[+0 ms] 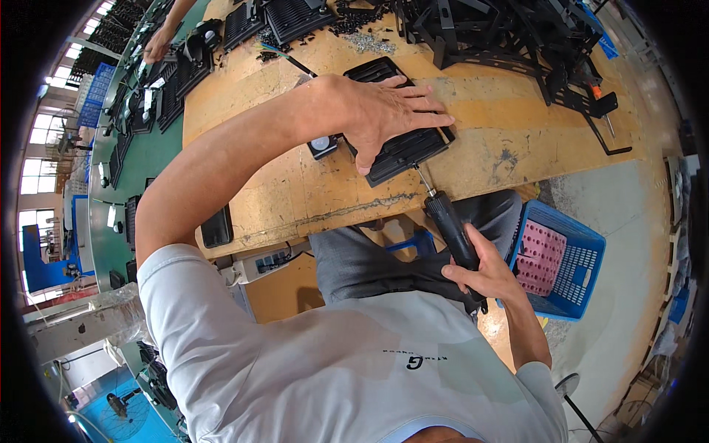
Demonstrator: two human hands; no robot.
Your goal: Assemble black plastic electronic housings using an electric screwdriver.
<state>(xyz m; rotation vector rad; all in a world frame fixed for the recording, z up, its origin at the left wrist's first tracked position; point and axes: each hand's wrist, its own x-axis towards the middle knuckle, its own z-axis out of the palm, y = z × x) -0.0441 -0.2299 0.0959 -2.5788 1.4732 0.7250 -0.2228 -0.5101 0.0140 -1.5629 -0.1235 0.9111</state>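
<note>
My left hand (388,114) lies with fingers spread across a black ribbed panel (406,156) near the front edge of the wooden table (295,199). Beneath the palm, part of the panel is hidden. A small black piece with a white dome (321,145) sits beside it, close to my left wrist. My right hand (487,266) is wrapped round a black electric screwdriver (450,227), held above my lap. Its bit slants up to the panel's near edge and appears to touch it; the screw there is too small to make out.
Black metal brackets (473,37) are heaped at the back right, near an orange-handled screwdriver (597,92). Loose screws (369,42) lie at the back. A blue basket (583,255) holding a pink tray stands right. Another person's hand (156,46) works over the green line (159,159).
</note>
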